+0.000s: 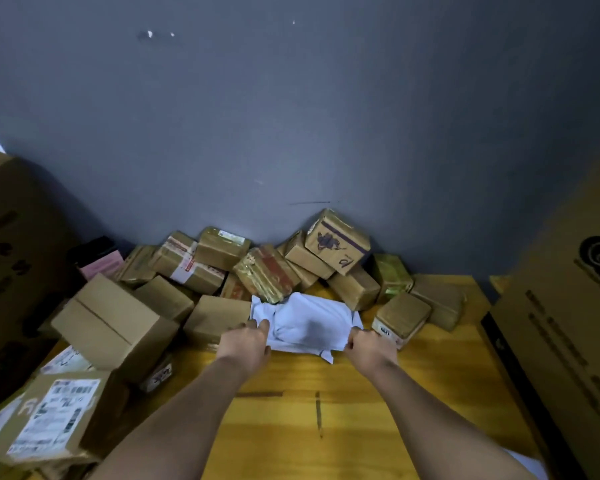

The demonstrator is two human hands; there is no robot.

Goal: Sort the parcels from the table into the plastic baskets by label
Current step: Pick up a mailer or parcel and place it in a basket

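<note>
White poly mailer [307,323] held by both hands at its near edge. Left hand [246,344] grips the near-left corner, fingers curled over the plastic, thumb side toward centre. Right hand [369,349] pinches the near-right corner, fingers curled tight on the film. Both forearms come in from the bottom of frame, converging on the mailer.

Mailer lies flat on the desk [326,410], about mid-width, just in front of the parcel pile. Long axis runs left-right, roughly parallel to the desk's near edge; bulge of contents sits centre, flaps of loose film stick out at both ends and at the near-right corner. Far edge touches or tucks under a taped brown parcel [267,275]; can't tell which.

Outward: pile of brown cardboard parcels against the grey wall [291,98]. Top-right of pile a box with dark scribble [336,242], tilted, leaning on the wall. Just right of the mailer a small box w/ a white numbered label [400,322], near the right hand. Left of the mailer a plain box [215,317], touching or nearly so. Further left a bigger plain carton [113,323], tilted. Near-left corner a box w/ white shipping label [56,415], label text too blurred to read. Pink packet [101,266] at back-left.

Large cartons flank both sides: left one [11,254] in shadow, right one [568,341] w/ black cloud-swirl print.
</note>
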